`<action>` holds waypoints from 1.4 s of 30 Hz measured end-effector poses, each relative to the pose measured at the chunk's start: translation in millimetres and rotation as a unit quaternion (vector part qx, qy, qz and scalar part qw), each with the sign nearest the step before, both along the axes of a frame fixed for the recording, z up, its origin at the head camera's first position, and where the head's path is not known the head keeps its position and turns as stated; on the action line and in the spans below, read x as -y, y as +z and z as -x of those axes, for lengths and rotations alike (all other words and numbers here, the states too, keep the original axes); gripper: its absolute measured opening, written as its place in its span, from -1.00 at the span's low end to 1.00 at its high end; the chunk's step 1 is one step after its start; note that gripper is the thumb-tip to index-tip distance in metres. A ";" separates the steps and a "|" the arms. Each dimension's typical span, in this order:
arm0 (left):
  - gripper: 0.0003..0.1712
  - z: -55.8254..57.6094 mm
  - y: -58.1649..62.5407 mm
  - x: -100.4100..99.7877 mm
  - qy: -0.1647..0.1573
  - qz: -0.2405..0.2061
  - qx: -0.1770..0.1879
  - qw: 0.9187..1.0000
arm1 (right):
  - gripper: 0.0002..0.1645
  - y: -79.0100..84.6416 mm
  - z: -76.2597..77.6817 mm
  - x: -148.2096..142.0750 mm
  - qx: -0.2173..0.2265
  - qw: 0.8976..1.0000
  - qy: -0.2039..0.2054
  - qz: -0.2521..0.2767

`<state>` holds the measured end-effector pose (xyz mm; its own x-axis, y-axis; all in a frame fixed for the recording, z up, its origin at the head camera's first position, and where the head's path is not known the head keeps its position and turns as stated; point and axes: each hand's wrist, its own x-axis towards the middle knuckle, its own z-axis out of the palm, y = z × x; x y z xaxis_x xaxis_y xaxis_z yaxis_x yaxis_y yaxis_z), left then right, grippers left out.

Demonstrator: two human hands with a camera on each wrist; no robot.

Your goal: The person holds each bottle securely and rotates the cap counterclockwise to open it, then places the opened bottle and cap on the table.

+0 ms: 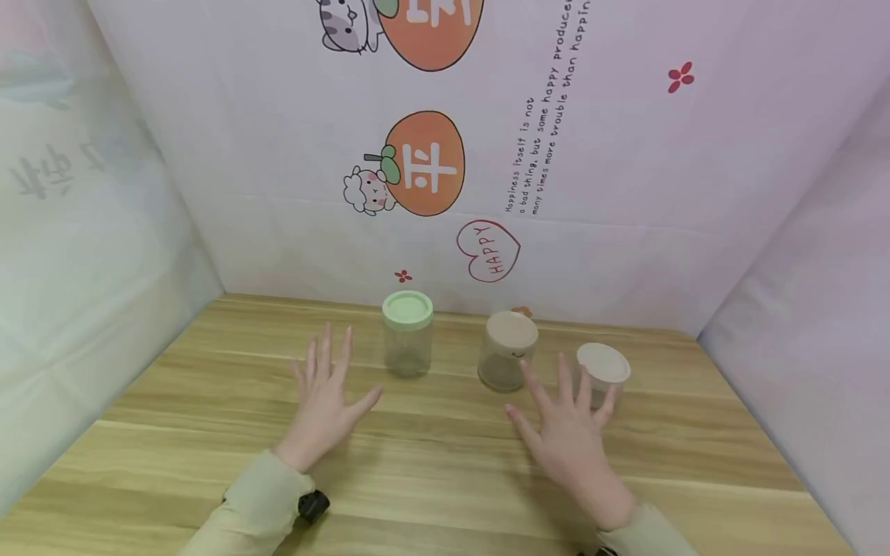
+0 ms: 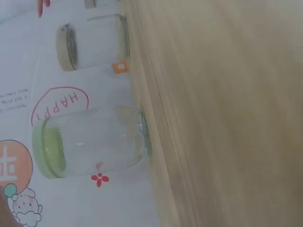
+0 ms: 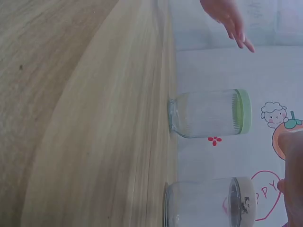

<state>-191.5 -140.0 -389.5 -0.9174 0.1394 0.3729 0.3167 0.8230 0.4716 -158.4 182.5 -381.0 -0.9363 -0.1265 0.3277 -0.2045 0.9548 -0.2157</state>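
Three clear jars stand upright in a row toward the back of the wooden table. The left one, a jar with a green lid [image 1: 407, 344], is tallest. In the middle is a jar with a beige lid [image 1: 502, 371], and at the right a shorter jar with a whitish lid [image 1: 603, 363], partly covered by fingers in the head view. My left hand [image 1: 327, 409] hovers left of the green-lidded jar, fingers spread, holding nothing. Fingers spread too, my right hand [image 1: 566, 436] is over the table in front of the middle and right jars, its fingertips overlapping them in the head view.
The wood-grain table [image 1: 417, 479] meets a printed white cloth backdrop [image 1: 626, 193] right behind the jars. More white cloth hangs at the left [image 1: 90, 232] and right sides. A black wrist device [image 1: 313, 506] sits at the left sleeve.
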 end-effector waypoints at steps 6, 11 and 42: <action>0.18 23.0 -2.7 -5.4 -0.013 -0.068 0.040 0.997 | -0.23 -4.5 1.0 4.1 -0.005 1.000 0.019 -0.003; 0.20 45.5 -6.1 -10.2 -0.019 -0.175 0.098 0.980 | -0.25 -8.1 1.8 6.1 -0.020 0.999 0.034 -0.001; 0.25 110.7 -37.7 -42.0 -0.072 -0.389 0.225 0.891 | -0.29 -7.4 13.9 14.3 -0.085 0.992 0.088 0.037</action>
